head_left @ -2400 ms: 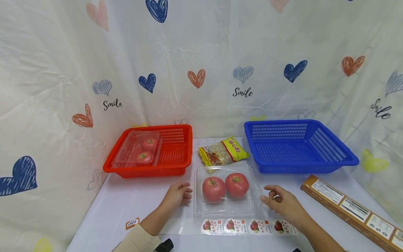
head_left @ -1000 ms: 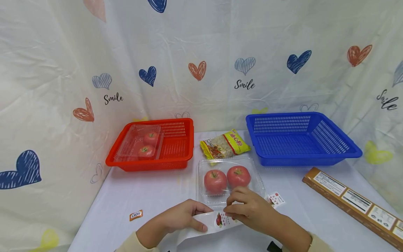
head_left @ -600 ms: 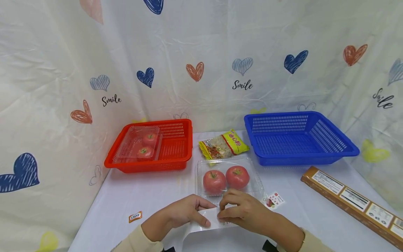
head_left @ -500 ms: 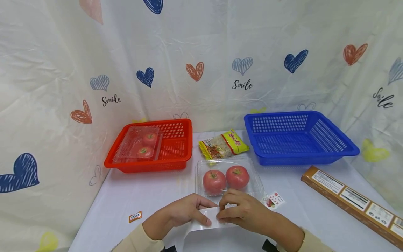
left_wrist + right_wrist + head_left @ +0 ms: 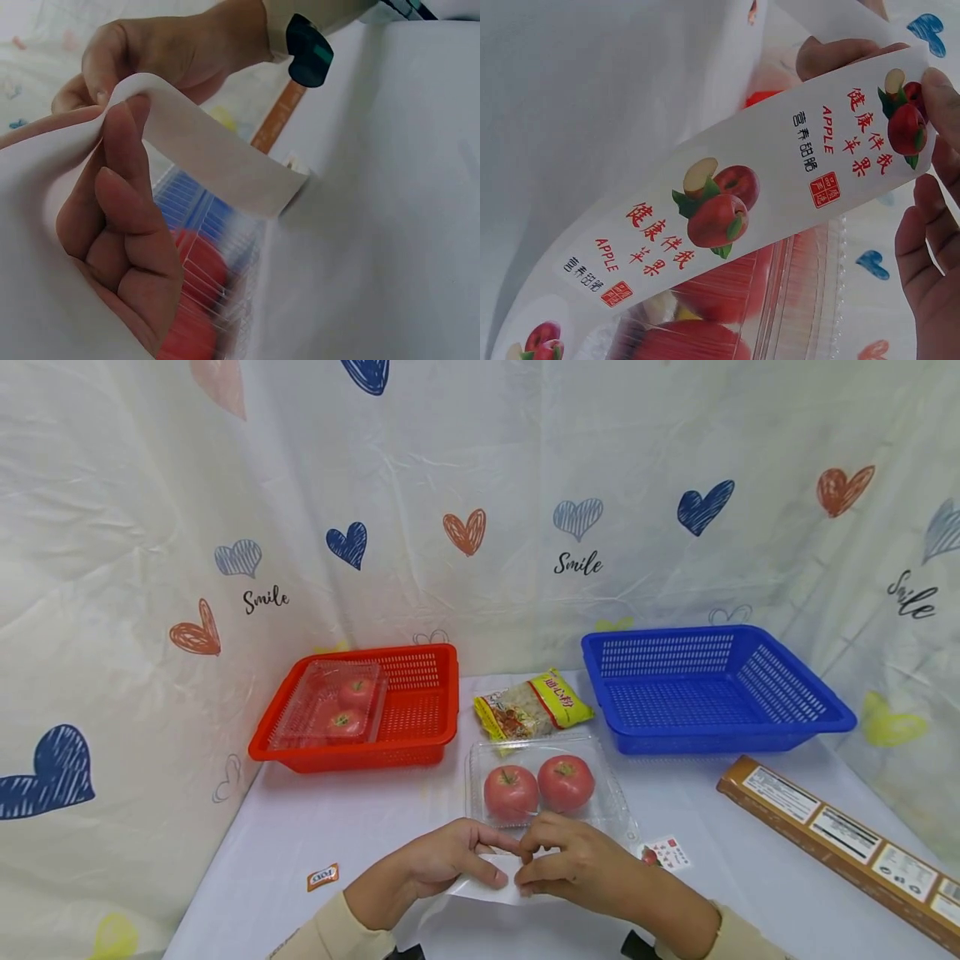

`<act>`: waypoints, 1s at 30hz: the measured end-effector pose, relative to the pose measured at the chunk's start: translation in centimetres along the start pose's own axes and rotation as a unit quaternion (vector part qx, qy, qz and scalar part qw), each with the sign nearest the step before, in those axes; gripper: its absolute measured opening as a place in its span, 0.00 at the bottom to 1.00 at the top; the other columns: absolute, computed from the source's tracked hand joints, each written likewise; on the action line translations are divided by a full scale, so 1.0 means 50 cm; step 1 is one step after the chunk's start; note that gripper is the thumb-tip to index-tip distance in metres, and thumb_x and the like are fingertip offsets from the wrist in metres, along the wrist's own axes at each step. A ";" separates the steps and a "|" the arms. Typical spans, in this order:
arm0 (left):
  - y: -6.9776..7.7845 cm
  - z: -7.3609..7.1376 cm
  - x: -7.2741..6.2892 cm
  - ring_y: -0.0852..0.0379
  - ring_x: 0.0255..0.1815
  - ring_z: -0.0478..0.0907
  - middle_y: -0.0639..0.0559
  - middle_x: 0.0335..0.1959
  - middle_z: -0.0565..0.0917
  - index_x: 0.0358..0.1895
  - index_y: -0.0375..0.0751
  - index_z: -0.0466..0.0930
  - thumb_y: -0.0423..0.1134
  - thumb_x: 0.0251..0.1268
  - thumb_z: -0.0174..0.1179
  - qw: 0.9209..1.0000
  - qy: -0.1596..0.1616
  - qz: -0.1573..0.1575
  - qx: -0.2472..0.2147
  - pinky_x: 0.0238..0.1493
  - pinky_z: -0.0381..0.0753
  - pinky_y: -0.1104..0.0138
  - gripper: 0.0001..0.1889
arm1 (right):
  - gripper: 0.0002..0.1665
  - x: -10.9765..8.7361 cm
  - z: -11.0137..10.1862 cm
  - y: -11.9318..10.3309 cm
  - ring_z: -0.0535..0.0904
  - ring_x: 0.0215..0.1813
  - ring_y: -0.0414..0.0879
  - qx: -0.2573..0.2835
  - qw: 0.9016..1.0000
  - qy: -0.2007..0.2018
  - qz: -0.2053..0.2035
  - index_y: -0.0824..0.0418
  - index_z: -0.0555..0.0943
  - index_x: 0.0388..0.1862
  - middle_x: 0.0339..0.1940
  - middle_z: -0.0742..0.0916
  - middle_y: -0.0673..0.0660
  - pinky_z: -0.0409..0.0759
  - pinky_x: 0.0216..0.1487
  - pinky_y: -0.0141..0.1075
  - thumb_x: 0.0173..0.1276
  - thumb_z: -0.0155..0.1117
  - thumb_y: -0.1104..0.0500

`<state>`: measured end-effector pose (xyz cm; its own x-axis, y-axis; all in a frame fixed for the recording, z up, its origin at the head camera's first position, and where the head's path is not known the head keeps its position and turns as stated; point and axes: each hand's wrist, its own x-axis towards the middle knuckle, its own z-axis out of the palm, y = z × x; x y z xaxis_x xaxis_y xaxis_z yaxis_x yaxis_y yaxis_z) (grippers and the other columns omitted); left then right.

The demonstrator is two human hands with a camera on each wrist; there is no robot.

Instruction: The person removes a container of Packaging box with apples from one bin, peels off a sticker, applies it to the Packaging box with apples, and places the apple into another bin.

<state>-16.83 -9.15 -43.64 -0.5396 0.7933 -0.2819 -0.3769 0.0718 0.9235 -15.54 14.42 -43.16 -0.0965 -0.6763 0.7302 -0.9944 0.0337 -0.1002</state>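
Note:
A white strip of apple stickers (image 5: 491, 881) is held between both hands in front of a clear plastic clamshell box (image 5: 622, 793) with two red apples (image 5: 566, 782) inside. My left hand (image 5: 457, 860) grips the strip with the thumb on top, fingers beneath. My right hand (image 5: 577, 864) pinches the strip right beside it, thumb and forefinger meeting at the bend. In the left wrist view, the strip (image 5: 217, 161) curls over the left fingertips (image 5: 124, 139) and its tail hangs down. Printed apples and red lettering fill the strip (image 5: 727, 202) in the right wrist view.
A red basket (image 5: 420, 752) at back left holds another clamshell box (image 5: 367, 735) of apples. A blue basket (image 5: 720, 739) stands at back right. Between them lies a yellow food packet (image 5: 532, 706). A long brown box (image 5: 840, 843) is at right, a small orange wrapper (image 5: 322, 877) at left.
At first both hands were empty beside the box and the strip lay flat. Both hands then took the strip up and bent it. Lately its right end has shifted slightly right.

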 end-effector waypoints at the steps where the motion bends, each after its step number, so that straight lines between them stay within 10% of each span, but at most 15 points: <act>1: 0.000 0.000 0.000 0.60 0.35 0.83 0.48 0.38 0.86 0.60 0.28 0.75 0.25 0.59 0.60 1.000 0.000 0.001 -0.002 0.38 0.83 0.70 0.23 | 0.07 0.001 0.000 0.001 0.76 0.42 0.41 0.001 1.000 -0.001 -0.001 0.52 0.87 0.38 0.40 0.81 0.49 0.76 0.46 0.26 0.60 0.73 0.58; 19: 0.002 -0.006 -0.005 0.58 0.40 0.84 0.46 0.45 0.85 0.63 0.31 0.74 0.27 0.63 0.58 0.999 0.000 -0.002 -0.033 0.43 0.82 0.68 0.23 | 0.08 0.006 -0.019 -0.002 0.76 0.44 0.38 0.011 0.998 -0.055 0.043 0.52 0.83 0.38 0.42 0.80 0.47 0.75 0.50 0.24 0.60 0.72 0.60; 30: 0.000 0.002 -0.018 0.59 0.31 0.81 0.46 0.33 0.86 0.48 0.25 0.79 0.24 0.59 0.63 0.995 0.088 -0.014 0.046 0.37 0.82 0.70 0.13 | 0.07 -0.004 -0.021 0.000 0.75 0.45 0.38 0.004 0.997 -0.059 0.044 0.52 0.82 0.38 0.43 0.78 0.46 0.74 0.51 0.22 0.62 0.70 0.60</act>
<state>-16.29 -9.80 -43.37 -0.6565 0.6723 -0.3421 -0.3271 0.1549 0.9322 -15.57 15.33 -42.58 -0.1768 -0.7523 0.6346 -0.9820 0.0915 -0.1651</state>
